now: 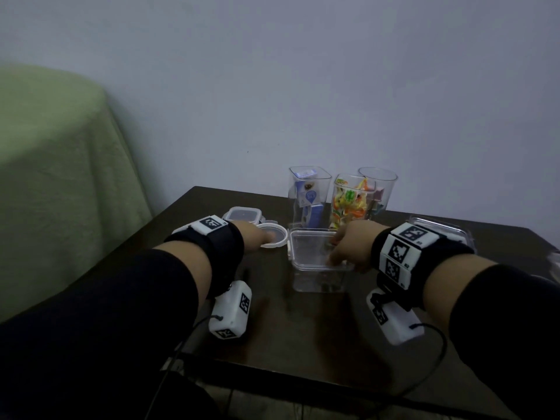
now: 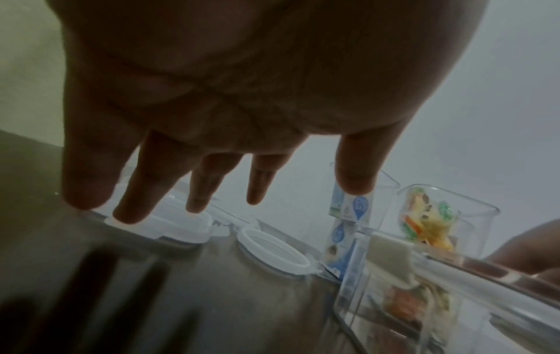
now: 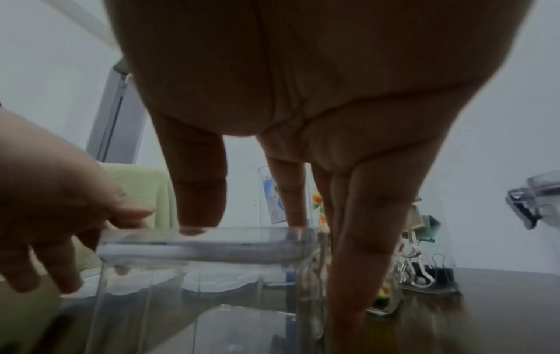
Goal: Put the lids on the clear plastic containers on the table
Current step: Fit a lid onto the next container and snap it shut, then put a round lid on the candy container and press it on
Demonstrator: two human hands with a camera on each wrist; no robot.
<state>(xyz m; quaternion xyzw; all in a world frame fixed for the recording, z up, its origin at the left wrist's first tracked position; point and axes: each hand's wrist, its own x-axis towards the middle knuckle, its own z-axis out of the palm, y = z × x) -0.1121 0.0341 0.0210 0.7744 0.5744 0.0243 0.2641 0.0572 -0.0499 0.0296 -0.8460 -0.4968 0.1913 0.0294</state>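
Note:
A square clear container [image 1: 318, 281] stands at the table's middle with a clear square lid [image 1: 312, 250] lying on its rim. My right hand [image 1: 342, 250] grips that lid at its right edge. In the right wrist view its thumb [image 3: 197, 210] rests on the lid [image 3: 197, 246] and its fingers [image 3: 363, 227] run down the container's side. My left hand [image 1: 257, 234] hovers open, fingers spread [image 2: 133, 206], over a round white-rimmed lid [image 1: 278, 236] [image 2: 272, 251]. Behind that lies a small square lid [image 1: 244, 214] [image 2: 169, 225].
Three tall open containers stand at the back: a square one with blue packets [image 1: 309, 195], one with coloured sweets [image 1: 353, 201], a round one with binder clips [image 1: 378, 189]. Another clear lid [image 1: 439, 230] lies at the right. The dark table [image 1: 303, 328] ends near me; a green-covered shape [image 1: 54, 177] stands left.

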